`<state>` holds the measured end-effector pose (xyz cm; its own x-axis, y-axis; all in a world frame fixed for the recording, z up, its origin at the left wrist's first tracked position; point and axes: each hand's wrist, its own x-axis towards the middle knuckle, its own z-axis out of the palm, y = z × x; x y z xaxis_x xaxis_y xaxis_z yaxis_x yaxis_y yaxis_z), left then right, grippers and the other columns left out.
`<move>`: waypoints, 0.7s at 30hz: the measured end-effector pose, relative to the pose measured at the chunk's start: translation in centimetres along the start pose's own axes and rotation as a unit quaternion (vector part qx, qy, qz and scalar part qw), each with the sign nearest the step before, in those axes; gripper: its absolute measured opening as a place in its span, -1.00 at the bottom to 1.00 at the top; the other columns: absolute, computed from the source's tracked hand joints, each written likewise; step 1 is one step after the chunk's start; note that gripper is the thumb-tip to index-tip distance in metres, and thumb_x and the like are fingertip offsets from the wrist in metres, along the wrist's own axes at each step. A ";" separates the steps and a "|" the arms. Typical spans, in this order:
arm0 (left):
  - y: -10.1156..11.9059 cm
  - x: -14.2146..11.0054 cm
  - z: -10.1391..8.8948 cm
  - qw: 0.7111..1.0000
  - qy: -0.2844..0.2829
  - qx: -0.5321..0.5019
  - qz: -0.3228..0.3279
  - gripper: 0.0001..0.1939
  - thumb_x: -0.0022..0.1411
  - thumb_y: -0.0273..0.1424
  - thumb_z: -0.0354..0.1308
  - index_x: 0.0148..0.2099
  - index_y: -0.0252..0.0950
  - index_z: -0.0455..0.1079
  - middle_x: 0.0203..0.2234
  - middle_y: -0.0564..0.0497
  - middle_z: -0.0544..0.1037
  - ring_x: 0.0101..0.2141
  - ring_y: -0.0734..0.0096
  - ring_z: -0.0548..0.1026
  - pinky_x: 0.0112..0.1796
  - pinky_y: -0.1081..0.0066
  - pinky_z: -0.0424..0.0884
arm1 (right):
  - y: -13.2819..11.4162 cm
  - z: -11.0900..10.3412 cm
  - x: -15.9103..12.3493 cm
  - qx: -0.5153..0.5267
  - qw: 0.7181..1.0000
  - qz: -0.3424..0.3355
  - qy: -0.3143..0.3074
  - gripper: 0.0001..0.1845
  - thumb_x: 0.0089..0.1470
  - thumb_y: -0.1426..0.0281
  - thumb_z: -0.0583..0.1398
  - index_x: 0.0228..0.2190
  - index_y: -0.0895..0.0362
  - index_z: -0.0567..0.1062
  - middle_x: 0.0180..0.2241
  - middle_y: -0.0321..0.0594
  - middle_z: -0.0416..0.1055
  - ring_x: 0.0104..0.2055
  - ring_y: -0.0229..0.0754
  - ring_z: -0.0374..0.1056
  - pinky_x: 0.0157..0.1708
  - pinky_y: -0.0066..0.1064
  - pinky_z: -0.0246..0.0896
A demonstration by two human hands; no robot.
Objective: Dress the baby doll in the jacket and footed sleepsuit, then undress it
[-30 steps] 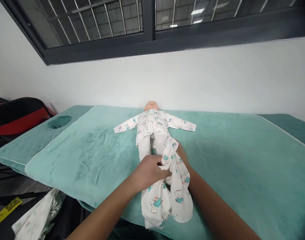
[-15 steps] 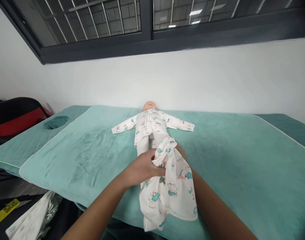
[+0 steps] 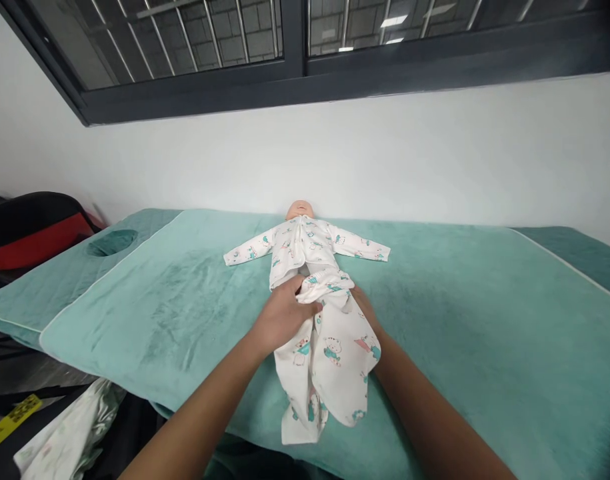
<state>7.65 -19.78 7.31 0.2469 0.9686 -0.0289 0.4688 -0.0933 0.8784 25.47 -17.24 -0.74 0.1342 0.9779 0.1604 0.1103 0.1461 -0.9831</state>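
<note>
One doll (image 3: 299, 209): lying face-up on the green mat (image 3: 459, 320), in a printed jacket (image 3: 307, 241) with sleeves spread wide.
Printed trousers (image 3: 341, 353): bunched at the jacket hem, with lower ends loose toward the mat's near edge.
Left hand (image 3: 282, 313): pinching the bunched cloth between thumb and fingers.
Right hand (image 3: 363, 307): behind the trousers' other side (mostly hidden, cannot tell the grip).

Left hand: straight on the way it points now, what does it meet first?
The white printed cloth trousers gripped by the left hand. Past them, likely the white printed cloth jacket on the pink-headed doll; depth there is unclear.
</note>
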 end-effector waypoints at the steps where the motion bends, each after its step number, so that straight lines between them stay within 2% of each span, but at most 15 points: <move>1: -0.2 0.5 0.1 0.999 0.028 0.017 0.007 -0.86 0.05 -0.36 0.16 -0.29 -0.26 0.36 -0.31 0.04 0.52 -0.27 0.29 0.44 -0.26 0.40 0.30 | -0.4 0.2 -0.2 0.006 1.000 0.002 -0.006 -0.81 -0.17 0.23 0.26 -0.44 0.00 0.60 -0.23 -0.14 0.57 -0.07 0.12 0.40 0.05 -0.10 0.22; 4: -0.3 1.6 0.2 0.992 0.117 0.046 0.019 -0.94 0.07 -0.39 0.11 -0.38 -0.25 0.28 -0.43 0.09 0.46 -0.36 0.37 0.40 -0.33 0.44 0.24 | -1.5 1.0 -0.9 0.062 0.997 0.045 -0.031 -0.65 -0.05 0.17 0.18 -0.24 0.04 0.57 -0.20 -0.14 0.56 -0.09 0.10 0.42 -0.01 -0.07 0.27; 7: 0.0 2.3 0.1 0.990 0.137 0.017 0.016 -0.94 0.05 -0.41 0.10 -0.40 -0.26 0.26 -0.46 0.11 0.44 -0.37 0.40 0.39 -0.36 0.46 0.24 | -1.7 1.6 -1.1 0.124 0.986 0.099 -0.047 -0.55 0.00 0.13 0.16 -0.10 0.06 0.52 -0.18 -0.13 0.56 -0.09 0.09 0.43 -0.09 -0.13 0.31; 9: 0.2 2.3 0.0 0.993 0.120 -0.020 0.010 -0.94 0.04 -0.41 0.11 -0.37 -0.27 0.30 -0.42 0.11 0.47 -0.34 0.39 0.41 -0.34 0.46 0.27 | -1.2 1.6 -0.7 0.111 0.990 0.084 -0.027 -0.57 -0.01 0.13 0.18 -0.11 0.04 0.52 -0.16 -0.15 0.55 -0.06 0.08 0.41 -0.09 -0.17 0.30; 11: 0.2 2.0 -0.2 0.996 0.082 -0.043 0.000 -0.87 0.04 -0.39 0.14 -0.30 -0.28 0.36 -0.36 0.09 0.51 -0.31 0.35 0.44 -0.32 0.44 0.30 | -0.4 1.4 0.0 0.062 0.998 0.029 0.004 -0.61 0.00 0.16 0.17 -0.14 0.03 0.52 -0.13 -0.19 0.54 -0.04 0.05 0.39 -0.06 -0.19 0.27; 14: 0.4 1.3 -0.6 0.997 -0.009 -0.073 -0.009 -0.72 0.04 -0.35 0.18 -0.16 -0.27 0.41 -0.24 0.03 0.55 -0.23 0.26 0.48 -0.25 0.40 0.35 | 0.4 0.9 1.5 -0.023 0.998 -0.052 0.029 -0.69 0.02 0.22 0.13 -0.22 0.05 0.52 -0.15 -0.20 0.54 -0.11 -0.01 0.38 -0.07 -0.22 0.24; 17: 0.6 1.1 -1.0 0.989 -0.099 -0.106 -0.007 -0.66 0.03 -0.35 0.21 -0.08 -0.24 0.42 -0.14 0.01 0.55 -0.15 0.21 0.49 -0.18 0.37 0.36 | 0.6 0.8 3.2 -0.081 0.993 -0.078 0.026 -0.74 0.00 0.30 0.10 -0.30 0.07 0.52 -0.23 -0.19 0.55 -0.20 -0.04 0.37 -0.15 -0.27 0.25; 19: 0.6 1.4 -1.0 0.988 -0.108 -0.111 -0.018 -0.68 0.04 -0.34 0.21 -0.10 -0.23 0.42 -0.15 0.01 0.55 -0.16 0.21 0.50 -0.19 0.36 0.37 | 0.6 0.8 4.3 -0.112 0.991 -0.073 0.021 -0.73 -0.01 0.33 0.08 -0.30 0.08 0.53 -0.21 -0.18 0.55 -0.19 -0.04 0.37 -0.16 -0.27 0.24; 21: 0.4 2.3 -0.7 0.993 -0.059 -0.097 -0.021 -0.72 0.07 -0.33 0.18 -0.13 -0.25 0.42 -0.20 0.00 0.55 -0.20 0.23 0.49 -0.22 0.37 0.35 | 0.9 1.0 5.1 -0.140 0.988 -0.062 0.021 -0.72 0.00 0.32 0.08 -0.30 0.09 0.54 -0.18 -0.15 0.54 -0.17 -0.02 0.38 -0.14 -0.25 0.22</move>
<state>7.79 -17.46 7.98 0.3341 0.9356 -0.1139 0.3123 0.0041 0.9500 25.29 -11.94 -0.90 0.1416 0.9471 0.2881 0.3967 0.2123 -0.8930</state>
